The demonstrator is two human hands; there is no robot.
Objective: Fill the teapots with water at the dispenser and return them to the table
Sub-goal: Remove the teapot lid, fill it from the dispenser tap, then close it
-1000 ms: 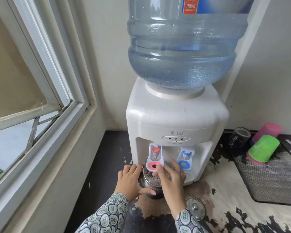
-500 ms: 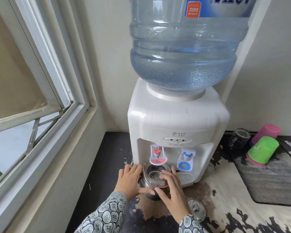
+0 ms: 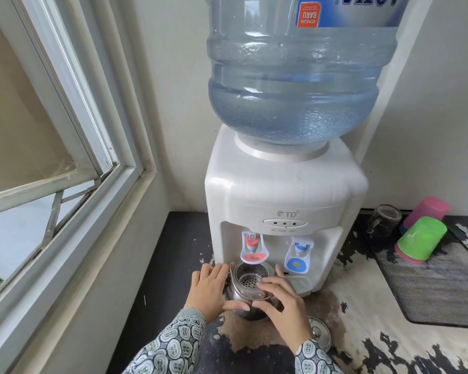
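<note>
The big blue water bottle (image 3: 295, 76) stands upside down on the white dispenser (image 3: 284, 190), its top cut off by the frame so that the label reads only in part. To the left a window (image 3: 52, 130) runs out of view. The dispenser sits on a worn dark surface (image 3: 173, 252) with pale patches where the coating has flaked. At the right a dark mesh mat (image 3: 430, 287) carries a green cup (image 3: 422, 237) lying over a pink cup (image 3: 427, 211), beside a dark glass jar (image 3: 385, 220) whose contents cannot be made out.

The steel teapot (image 3: 250, 286) stands on the surface right under the red tap (image 3: 253, 247), its mouth uncovered and a perforated strainer showing inside; the blue tap (image 3: 297, 252) is just to its right. Whether water runs or how full the pot is cannot be told. Its lower body is dark and partly hidden behind the hands.

The left hand (image 3: 208, 290) lies flat against the pot's left side, fingers loosely spread, thumb across the front. The right hand (image 3: 284, 300) rests over the right rim and shoulder, its grip wide and curved, fingertips touching the metal at the strainer's edge. Neither grip closes round the pot fully. Patterned sleeves (image 3: 173, 344) cover both wrists.

The round steel lid (image 3: 320, 333) lies on the surface just right of the right wrist, partly hidden by the sleeve.
</note>
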